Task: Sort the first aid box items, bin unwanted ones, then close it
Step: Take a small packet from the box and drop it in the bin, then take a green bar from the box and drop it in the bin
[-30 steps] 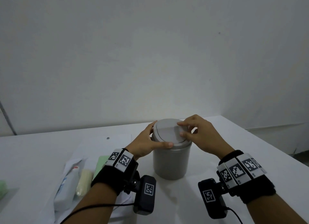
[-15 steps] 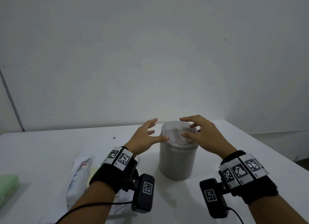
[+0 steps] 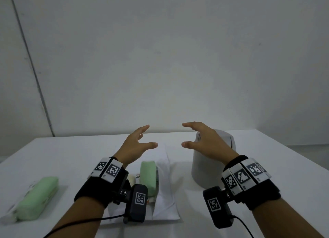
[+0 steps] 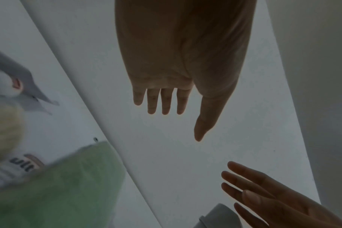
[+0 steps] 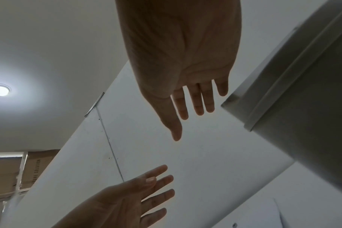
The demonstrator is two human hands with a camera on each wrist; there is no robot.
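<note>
Both hands spread, empty: left hand (image 3: pixel 136 145), right hand (image 3: pixel 204 141). Green pack (image 3: pixel 148 177) mid-desk looks soft, light; I'd pinch its long sides.

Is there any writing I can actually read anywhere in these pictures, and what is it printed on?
"ult" or similar: dark letters on a white packet beside the green pack; only a fragment, blurred.
Cardboard box: a line of print, too small to read.
Wrist-band markers: black-and-white square patterns, no words.
</note>
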